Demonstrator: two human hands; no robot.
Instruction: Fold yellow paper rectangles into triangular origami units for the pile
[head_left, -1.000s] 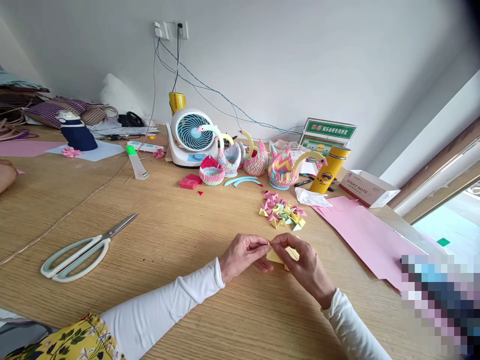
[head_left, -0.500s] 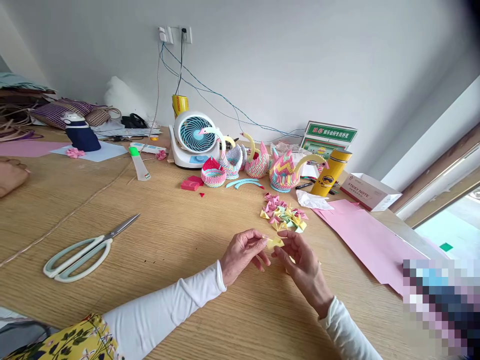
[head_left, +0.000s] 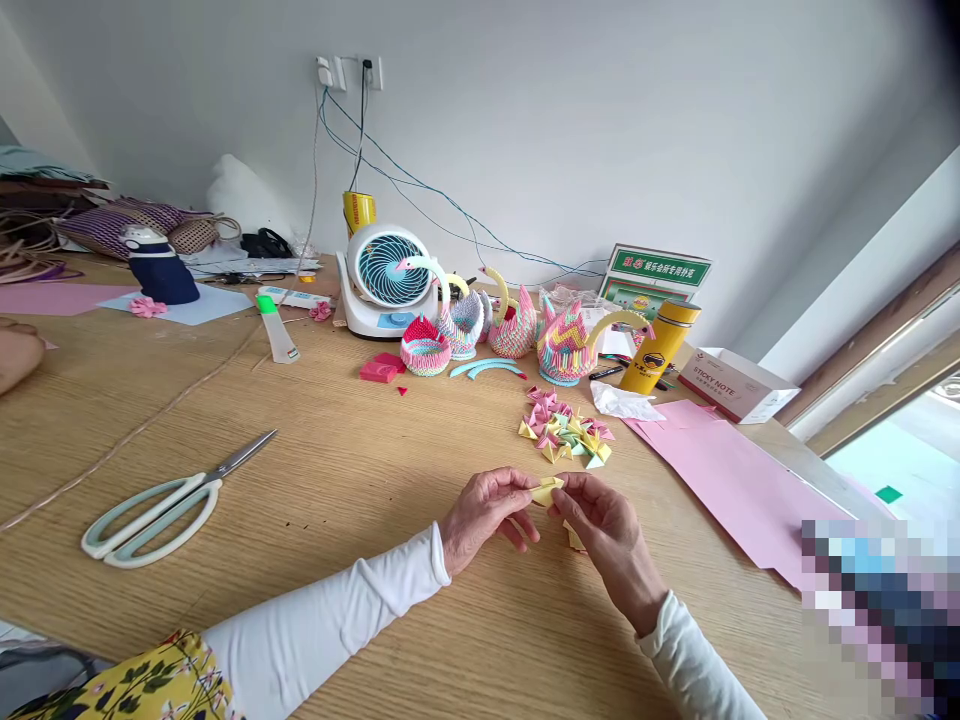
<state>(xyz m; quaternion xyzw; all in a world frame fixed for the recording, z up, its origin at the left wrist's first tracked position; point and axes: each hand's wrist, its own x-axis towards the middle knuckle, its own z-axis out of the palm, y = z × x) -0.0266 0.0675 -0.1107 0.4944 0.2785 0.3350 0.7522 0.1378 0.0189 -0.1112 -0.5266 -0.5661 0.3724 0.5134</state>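
A small folded piece of yellow paper (head_left: 546, 491) is held above the table between both hands. My left hand (head_left: 487, 512) pinches its left end between thumb and forefinger, the other fingers loosely curled. On its right end, my right hand (head_left: 606, 525) has the thumb and fingertips closed. Partly hidden behind the right hand, more yellow paper (head_left: 576, 537) lies on the wood. Just beyond the hands is a pile of folded paper pieces (head_left: 566, 428) in pink, yellow and green.
Scissors (head_left: 180, 500) lie at left, a glue bottle (head_left: 277, 330) behind them. Paper swans (head_left: 568, 340) stand at the back beside a fan (head_left: 388, 280). A yellow flask (head_left: 660, 350), sticky note box (head_left: 739, 385) and pink sheets (head_left: 739, 480) are at right. Another person's hand (head_left: 19, 355) rests far left.
The yellow paper has been turned and looks narrower, with a fold along its upper edge. Both hands keep hold of it. The other person's hand at far left has shifted slightly.
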